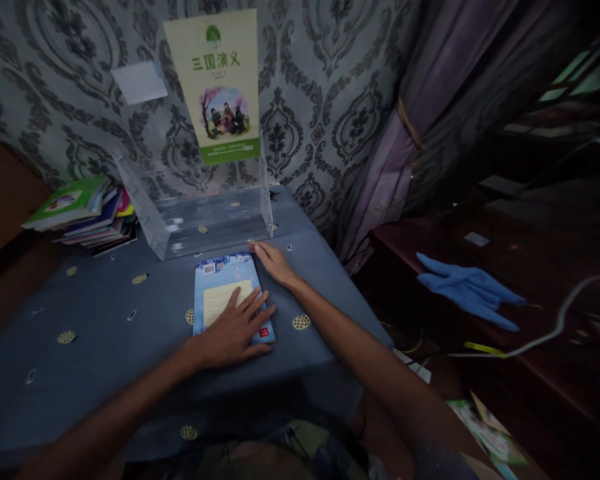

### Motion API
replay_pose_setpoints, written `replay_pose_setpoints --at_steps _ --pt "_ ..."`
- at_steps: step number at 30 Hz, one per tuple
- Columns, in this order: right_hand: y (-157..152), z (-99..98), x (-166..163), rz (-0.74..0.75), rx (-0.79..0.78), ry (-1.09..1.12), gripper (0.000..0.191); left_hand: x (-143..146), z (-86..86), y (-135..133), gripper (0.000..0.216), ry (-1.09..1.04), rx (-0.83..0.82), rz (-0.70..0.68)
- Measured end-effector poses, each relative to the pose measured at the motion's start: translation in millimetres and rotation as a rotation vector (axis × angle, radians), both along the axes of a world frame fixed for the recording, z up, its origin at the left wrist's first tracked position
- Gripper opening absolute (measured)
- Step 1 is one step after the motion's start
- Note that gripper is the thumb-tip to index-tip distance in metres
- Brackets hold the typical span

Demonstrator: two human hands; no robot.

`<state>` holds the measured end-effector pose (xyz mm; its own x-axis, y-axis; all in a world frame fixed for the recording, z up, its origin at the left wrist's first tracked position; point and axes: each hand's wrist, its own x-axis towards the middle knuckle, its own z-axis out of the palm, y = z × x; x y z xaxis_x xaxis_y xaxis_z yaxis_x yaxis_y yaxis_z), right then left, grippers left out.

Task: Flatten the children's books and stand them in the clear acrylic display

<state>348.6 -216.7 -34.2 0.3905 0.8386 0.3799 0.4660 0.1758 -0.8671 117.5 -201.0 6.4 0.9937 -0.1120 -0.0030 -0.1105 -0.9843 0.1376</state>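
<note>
A blue book [225, 275] with a barcode and a pale yellow text panel lies flat on the cloth-covered table, its lower edge towards me. My left hand [235, 331] rests palm down across its lower part, fingers spread, covering some of the panel. At the book's far right corner is my right hand [274, 263], its fingertips drawn together on the corner; the undersides of those fingers are hidden. Just beyond the book stands a clear acrylic rack [205, 230], with a Chinese-titled book [225, 73] upright at its back.
A stack of books [87, 210] sits at the left, by the patterned wall. A white card [140, 82] is at the rack's upper left. To the right, a blue glove [470, 287] and a pale cable [563, 317] lie on a dark red surface, beyond the table edge.
</note>
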Motion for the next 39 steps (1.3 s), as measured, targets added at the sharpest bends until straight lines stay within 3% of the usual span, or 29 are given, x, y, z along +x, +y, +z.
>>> replay_pose_setpoints --at_steps 8,14,19,29,39 --pt "3.1 -4.7 5.5 0.008 0.019 0.018 0.062 5.2 4.7 18.3 0.068 -0.006 -0.139 -0.038" --pt "5.3 -8.5 7.0 0.000 0.025 0.050 0.065 47.2 -2.2 80.9 0.057 -0.165 -0.207 0.204" --pt "6.1 -9.6 8.7 -0.020 0.024 0.005 0.057 76.2 -11.1 110.7 0.048 -0.272 -0.225 0.198" --pt "3.5 -3.2 6.6 -0.019 -0.027 -0.063 0.066 65.9 -14.3 101.7 0.044 -0.277 -0.181 0.153" --pt "1.8 2.7 1.5 -0.043 -0.025 -0.152 0.072 41.3 -6.7 77.3 0.046 -0.188 -0.160 0.066"
